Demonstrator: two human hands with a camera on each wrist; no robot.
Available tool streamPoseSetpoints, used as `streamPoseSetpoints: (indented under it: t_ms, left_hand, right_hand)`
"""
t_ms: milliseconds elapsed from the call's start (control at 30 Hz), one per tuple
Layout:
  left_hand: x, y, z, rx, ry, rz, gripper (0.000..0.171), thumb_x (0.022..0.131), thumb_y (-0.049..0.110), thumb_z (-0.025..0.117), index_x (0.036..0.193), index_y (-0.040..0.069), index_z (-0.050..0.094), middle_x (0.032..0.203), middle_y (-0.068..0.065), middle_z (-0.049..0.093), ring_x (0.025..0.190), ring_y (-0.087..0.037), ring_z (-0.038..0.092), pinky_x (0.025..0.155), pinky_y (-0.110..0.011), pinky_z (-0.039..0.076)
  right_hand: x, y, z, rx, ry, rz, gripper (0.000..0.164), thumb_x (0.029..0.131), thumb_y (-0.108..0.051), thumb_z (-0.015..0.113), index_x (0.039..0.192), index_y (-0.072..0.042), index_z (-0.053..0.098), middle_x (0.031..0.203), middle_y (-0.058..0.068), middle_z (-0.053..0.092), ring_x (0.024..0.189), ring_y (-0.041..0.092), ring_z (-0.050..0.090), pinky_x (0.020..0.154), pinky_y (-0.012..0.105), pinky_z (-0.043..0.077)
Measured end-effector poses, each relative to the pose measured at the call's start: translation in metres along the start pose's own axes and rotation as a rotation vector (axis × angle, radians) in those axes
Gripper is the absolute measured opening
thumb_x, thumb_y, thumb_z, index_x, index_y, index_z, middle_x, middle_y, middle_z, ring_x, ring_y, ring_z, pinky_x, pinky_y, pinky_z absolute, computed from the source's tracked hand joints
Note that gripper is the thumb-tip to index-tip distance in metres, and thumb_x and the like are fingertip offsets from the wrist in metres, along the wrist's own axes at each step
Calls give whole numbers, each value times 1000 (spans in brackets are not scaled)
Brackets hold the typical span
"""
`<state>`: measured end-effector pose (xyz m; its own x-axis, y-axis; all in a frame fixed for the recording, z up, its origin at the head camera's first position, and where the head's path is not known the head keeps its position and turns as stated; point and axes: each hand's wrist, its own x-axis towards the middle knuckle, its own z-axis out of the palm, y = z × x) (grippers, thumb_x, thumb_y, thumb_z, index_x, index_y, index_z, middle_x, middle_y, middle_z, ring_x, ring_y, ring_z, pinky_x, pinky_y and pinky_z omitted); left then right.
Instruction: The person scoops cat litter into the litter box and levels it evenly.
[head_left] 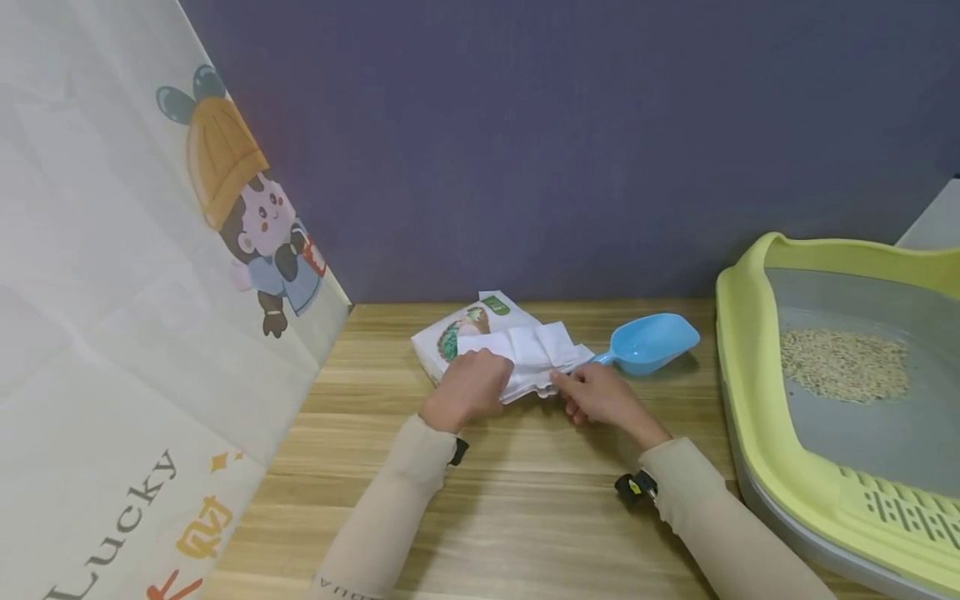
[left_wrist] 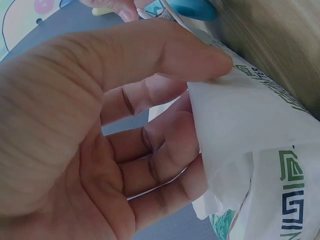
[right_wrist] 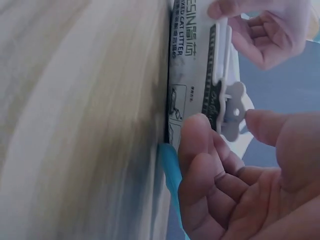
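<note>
A white cat litter bag (head_left: 528,348) lies on the wooden table, its top end folded over towards me. My left hand (head_left: 472,385) pinches the left part of that fold, thumb (left_wrist: 200,60) on the outside and fingers curled behind it. At the fold's right end my right hand (head_left: 603,396) pinches a pale bag clip (right_wrist: 234,111) with a flower-shaped end. The clip lies along the bag's edge; the head view hardly shows it. Just beyond the right hand rests a blue scoop (head_left: 651,343), its handle tip by the bag and the fingers.
On the right stands a litter box with a yellow-green rim (head_left: 750,400), pale litter pellets (head_left: 847,364) lying inside. A dark blue panel (head_left: 540,150) closes off the back of the table (head_left: 540,508). A white printed sheet (head_left: 135,275) borders the left side.
</note>
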<state>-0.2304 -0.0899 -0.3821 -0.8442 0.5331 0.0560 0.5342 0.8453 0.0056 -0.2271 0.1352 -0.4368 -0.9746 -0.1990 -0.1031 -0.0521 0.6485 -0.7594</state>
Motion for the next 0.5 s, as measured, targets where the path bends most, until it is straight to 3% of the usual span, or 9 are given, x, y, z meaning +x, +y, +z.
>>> streamPoseSetpoints:
  t_ms: [167, 300, 367, 500]
  left_hand:
    - [0, -1, -1, -30, -24, -1, 27, 70, 5, 75, 67, 18, 52, 67, 3, 55, 64, -16, 54, 58, -32, 44]
    - [1, -4, -5, -121, -11, 39, 14, 77, 13, 73, 77, 20, 61, 72, 5, 61, 68, -13, 57, 62, -31, 47]
    - [3, -8, -6, -148, 58, 58, 8, 81, 19, 71, 85, 21, 65, 75, 7, 63, 69, -12, 58, 62, -30, 47]
    - [7, -18, -7, -136, 304, 25, 14, 87, 26, 70, 98, 17, 69, 85, 2, 68, 75, -16, 63, 64, -35, 51]
  right_hand:
    - [3, 4, -7, -37, 47, -88, 39, 104, -36, 57, 82, -4, 66, 67, 4, 67, 55, 15, 63, 55, 31, 49]
    - [2, 4, -17, -62, 129, -144, 31, 103, -29, 58, 87, -3, 67, 68, 8, 67, 55, 15, 58, 55, 31, 45]
    - [1, 3, -22, -86, 205, -157, 27, 103, -27, 59, 90, -4, 67, 71, 9, 67, 57, 16, 56, 56, 31, 43]
    - [1, 3, -33, -153, 376, -166, 22, 100, -26, 60, 98, -6, 67, 81, 10, 68, 66, 21, 59, 60, 35, 45]
